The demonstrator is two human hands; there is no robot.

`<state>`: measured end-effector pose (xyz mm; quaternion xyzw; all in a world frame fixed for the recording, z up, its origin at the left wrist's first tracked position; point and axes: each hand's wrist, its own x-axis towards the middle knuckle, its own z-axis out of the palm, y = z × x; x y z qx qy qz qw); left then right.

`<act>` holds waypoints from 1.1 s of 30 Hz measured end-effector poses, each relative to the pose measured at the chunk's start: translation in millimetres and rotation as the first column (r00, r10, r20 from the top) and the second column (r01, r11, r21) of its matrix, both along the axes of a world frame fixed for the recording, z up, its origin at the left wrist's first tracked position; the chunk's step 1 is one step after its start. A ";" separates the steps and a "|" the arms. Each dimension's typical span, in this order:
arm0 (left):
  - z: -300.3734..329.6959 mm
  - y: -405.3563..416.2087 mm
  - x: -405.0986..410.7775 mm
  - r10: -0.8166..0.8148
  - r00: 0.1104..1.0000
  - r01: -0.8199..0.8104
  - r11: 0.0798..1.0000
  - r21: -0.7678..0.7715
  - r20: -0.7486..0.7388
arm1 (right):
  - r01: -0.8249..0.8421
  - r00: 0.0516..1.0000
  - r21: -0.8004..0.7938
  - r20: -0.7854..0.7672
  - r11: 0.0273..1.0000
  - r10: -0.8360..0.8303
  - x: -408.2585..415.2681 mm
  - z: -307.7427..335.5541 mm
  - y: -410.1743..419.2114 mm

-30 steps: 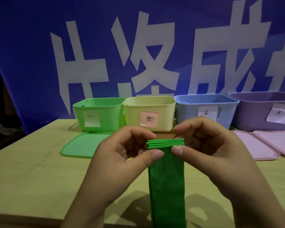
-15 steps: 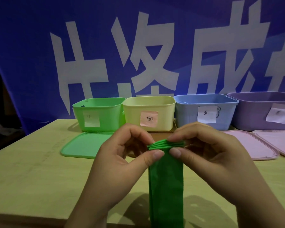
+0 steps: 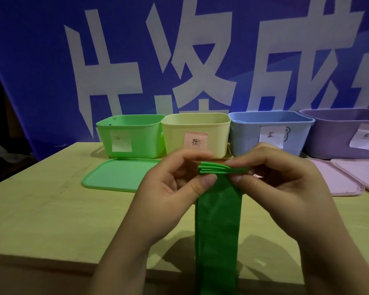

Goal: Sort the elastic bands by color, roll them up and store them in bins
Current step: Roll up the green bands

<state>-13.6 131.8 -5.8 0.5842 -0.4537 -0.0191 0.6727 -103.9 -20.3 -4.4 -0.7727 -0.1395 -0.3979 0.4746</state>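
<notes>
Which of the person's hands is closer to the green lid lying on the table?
Left. The left hand overlaps the green lid's right end in view; the right hand is farther right, beyond the green band both hands pinch.

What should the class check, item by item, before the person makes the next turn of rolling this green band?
1. Left hand pinches the roll: ok.
2. Right hand pinches the other end: ok.
3. Layers of the green band lie even: not ok, they fan apart at the left.
4. Loose tail hangs straight: ok.
5. Green bin open, its lid off: ok.
6. Room inside the bin: cannot tell.
</notes>
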 end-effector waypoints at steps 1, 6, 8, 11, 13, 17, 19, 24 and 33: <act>-1.2 -0.7 0.3 -0.012 1.000 0.012 0.999 0.033 -0.010 | 0.003 1.000 0.007 0.005 1.000 -0.003 0.3 -0.1 0.6; -4.6 -5.9 0.8 0.019 0.996 -0.017 1.000 0.020 -0.088 | -0.079 0.989 0.050 -0.124 0.996 0.085 1.4 3.2 -1.2; -4.1 -8.2 -1.3 0.013 0.994 -0.013 1.000 -0.003 -0.105 | -0.137 0.975 0.086 -0.163 0.987 0.149 1.2 6.1 -3.7; -4.1 -11.0 -3.4 -0.025 0.986 0.020 0.999 -0.029 -0.167 | -0.119 0.985 0.097 -0.112 0.988 0.130 2.7 10.3 -3.4; -5.1 -12.8 -4.3 -0.077 0.975 0.072 0.997 -0.032 -0.210 | -0.096 0.992 0.074 -0.071 0.993 0.101 3.9 10.7 -2.6; -9.6 -14.8 -0.6 -0.131 0.933 0.122 0.991 -0.047 -0.335 | -0.044 0.998 0.013 -0.042 0.999 0.044 7.5 8.3 -1.7; -9.9 -16.0 -0.3 -0.112 0.928 0.101 0.994 -0.052 -0.355 | -0.004 0.999 0.004 -0.037 1.000 0.005 10.5 5.7 -0.7; -10.7 -16.6 -1.4 -0.114 0.889 0.060 0.989 -0.134 -0.443 | 0.135 0.991 -0.194 0.024 0.972 -0.132 12.7 3.8 2.0; -8.7 -14.3 -6.9 0.051 0.968 -0.048 0.999 0.018 -0.246 | 0.127 0.992 -0.242 0.025 0.962 -0.125 12.8 2.2 1.4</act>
